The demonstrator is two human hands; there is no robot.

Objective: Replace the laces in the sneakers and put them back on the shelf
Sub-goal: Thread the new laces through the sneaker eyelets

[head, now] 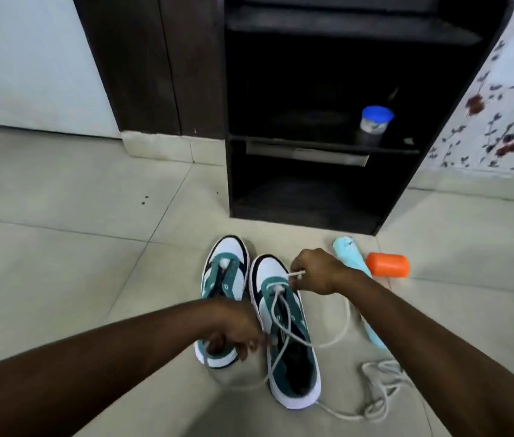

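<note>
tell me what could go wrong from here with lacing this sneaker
The lace sits only in the bottom eyelets of the right sneaker; a hard pull by the right hand on its tip could draw the other end out of the left hand. The loose lace pile near the right forearm could snag or tangle with the working lace.

I have both bare forearms reaching in from the near edge, converging toward the middle. My right hand (315, 272) is the farther one, knuckles up, wrist bent left, its thumb and fingers pinching. My left hand (236, 329) sits nearer and lower, fingers curled down; it looks to be gripping, though blur hides the fingertips. The two hands are apart, not touching.
</note>
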